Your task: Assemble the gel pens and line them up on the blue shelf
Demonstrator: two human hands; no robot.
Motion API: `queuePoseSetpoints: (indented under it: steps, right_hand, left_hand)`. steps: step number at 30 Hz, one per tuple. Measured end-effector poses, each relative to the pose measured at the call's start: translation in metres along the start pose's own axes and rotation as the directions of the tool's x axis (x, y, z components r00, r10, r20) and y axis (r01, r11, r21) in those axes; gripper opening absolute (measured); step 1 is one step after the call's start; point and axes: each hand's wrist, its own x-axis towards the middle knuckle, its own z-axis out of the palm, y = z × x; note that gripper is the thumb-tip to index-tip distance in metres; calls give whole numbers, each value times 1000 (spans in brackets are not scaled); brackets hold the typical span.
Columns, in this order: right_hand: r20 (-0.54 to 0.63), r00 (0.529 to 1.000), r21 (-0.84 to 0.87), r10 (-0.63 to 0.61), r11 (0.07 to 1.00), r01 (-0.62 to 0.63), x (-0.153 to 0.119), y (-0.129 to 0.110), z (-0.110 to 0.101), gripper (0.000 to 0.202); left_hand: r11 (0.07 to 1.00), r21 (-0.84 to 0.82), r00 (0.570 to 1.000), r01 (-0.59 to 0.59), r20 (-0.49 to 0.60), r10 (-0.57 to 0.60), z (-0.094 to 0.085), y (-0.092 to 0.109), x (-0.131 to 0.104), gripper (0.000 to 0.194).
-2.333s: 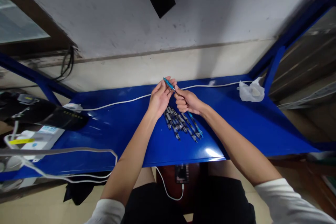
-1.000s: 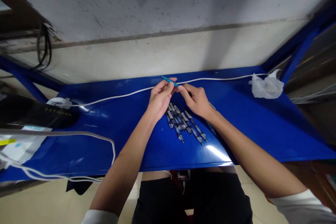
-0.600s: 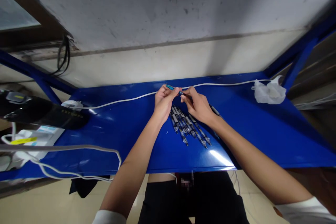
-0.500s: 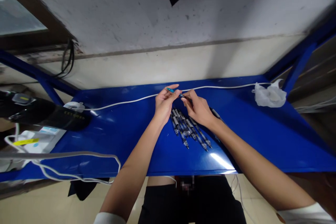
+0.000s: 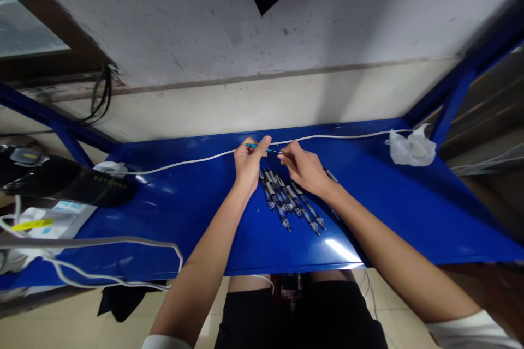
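Observation:
A teal pen (image 5: 250,145) is held by my left hand (image 5: 246,168), thumb pressed along it, above the far part of the blue table. From its right end a thin refill (image 5: 275,151) runs across to my right hand (image 5: 306,168), whose thumb and fingers pinch it. The refill's far end is hidden by those fingers. Below and between my hands, several clear pens (image 5: 289,196) with dark grips lie in a loose bunch, tips toward me. Another dark pen (image 5: 331,175) lies partly hidden beside my right forearm.
A white cable (image 5: 184,162) crosses the blue table (image 5: 196,207) along the back. A crumpled white plastic bag (image 5: 411,147) sits at the right. On the left are a black object (image 5: 82,180), a white box (image 5: 71,218) and looped white cables (image 5: 123,240). A wall rises behind.
My hands have moved a little further apart, so more of the thin refill shows between them. The teal pen has shifted left with my left hand. The view has turned slightly.

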Motion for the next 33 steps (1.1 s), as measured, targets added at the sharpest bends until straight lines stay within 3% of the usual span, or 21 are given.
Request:
queuePoseSetpoints:
  steps: [7, 17, 33]
  right_hand:
    - [13, 1000, -93, -9, 996, 10, 3, -4, -6, 32]
    - [-54, 998, -91, 24, 995, -29, 4, 3, -11, 33]
    - [-46, 999, -86, 15, 996, -19, 4, 3, -10, 35]
  left_hand:
    - [995, -94, 999, 30, -18, -32, -5, 7, 7, 42]
    - [976, -217, 993, 11, -112, -36, -13, 15, 15, 50]
    - [989, -144, 998, 33, -53, -41, -8, 11, 10, 52]
